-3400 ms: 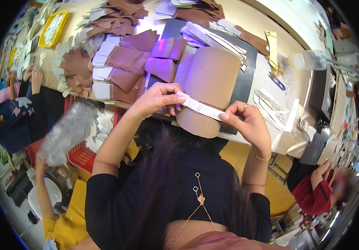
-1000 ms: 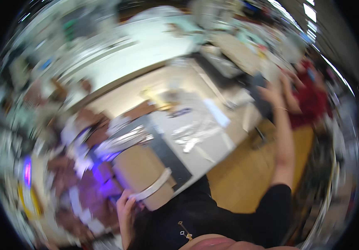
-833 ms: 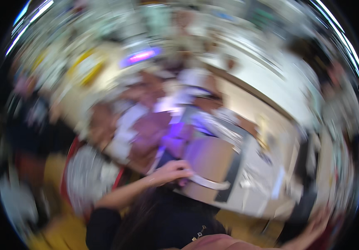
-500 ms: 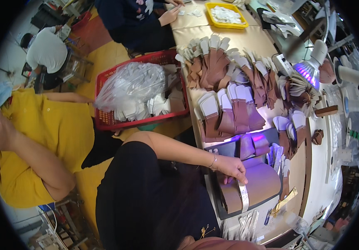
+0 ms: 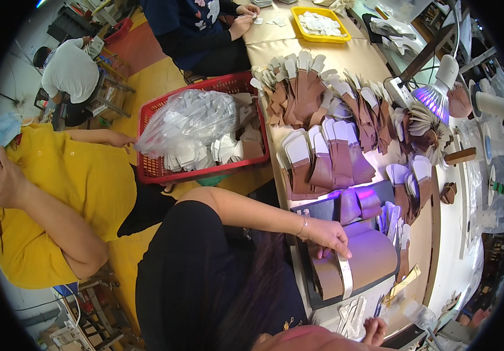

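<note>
My left hand (image 5: 329,235) is closed with thumb and fingers pinching the upper end of a narrow white strip (image 5: 345,278). The strip lies across a brown leather piece (image 5: 369,260), which rests on a dark board (image 5: 387,193). At the lower edge, my right hand (image 5: 374,331) shows in part, its fingers curled. What it holds, if anything, I cannot make out. Beside it lie several loose white strips (image 5: 352,316), and just beyond its fingertips is a slim blue tool (image 5: 379,305). Folded brown pieces (image 5: 360,205) sit at the board's far end.
Beyond the board stand bundles of brown leather pieces with white ends (image 5: 331,149). A lit lamp (image 5: 436,96) hangs at the right. On the left are a red basket (image 5: 205,175) and a person in yellow (image 5: 82,193). Another person's hands (image 5: 241,24) work near a yellow tray (image 5: 322,38).
My right hand has come into view at the lower edge, beside the loose white strips. My left hand keeps its grip on the strip. The whole view has shifted slightly.
</note>
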The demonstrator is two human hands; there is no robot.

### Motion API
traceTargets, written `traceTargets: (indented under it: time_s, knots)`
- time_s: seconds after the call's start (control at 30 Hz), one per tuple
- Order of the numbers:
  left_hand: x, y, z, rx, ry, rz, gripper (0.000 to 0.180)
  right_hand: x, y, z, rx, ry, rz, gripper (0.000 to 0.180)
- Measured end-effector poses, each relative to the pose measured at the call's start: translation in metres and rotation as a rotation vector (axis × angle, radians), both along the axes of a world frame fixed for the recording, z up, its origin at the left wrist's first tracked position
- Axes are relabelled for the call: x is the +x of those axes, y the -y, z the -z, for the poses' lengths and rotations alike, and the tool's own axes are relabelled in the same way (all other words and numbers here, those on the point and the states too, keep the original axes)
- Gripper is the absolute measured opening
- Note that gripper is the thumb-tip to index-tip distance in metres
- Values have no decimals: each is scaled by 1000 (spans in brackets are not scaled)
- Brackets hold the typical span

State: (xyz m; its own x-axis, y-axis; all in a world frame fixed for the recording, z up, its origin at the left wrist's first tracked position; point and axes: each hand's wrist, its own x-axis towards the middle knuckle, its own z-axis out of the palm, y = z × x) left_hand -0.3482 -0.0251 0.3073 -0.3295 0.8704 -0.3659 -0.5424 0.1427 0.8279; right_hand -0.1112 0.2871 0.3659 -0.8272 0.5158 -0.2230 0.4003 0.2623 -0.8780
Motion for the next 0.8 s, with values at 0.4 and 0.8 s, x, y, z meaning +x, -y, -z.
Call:
traceTargets:
  time_s: [0.4, 0.8]
  knots:
    - [-5, 1, -5, -34, 64, 43, 38, -43, 102, 3, -305, -3, -207, 38]
    - [-6, 1, 0, -62, 54, 78, 37, -45, 113, 5, -323, 39, -158, 33]
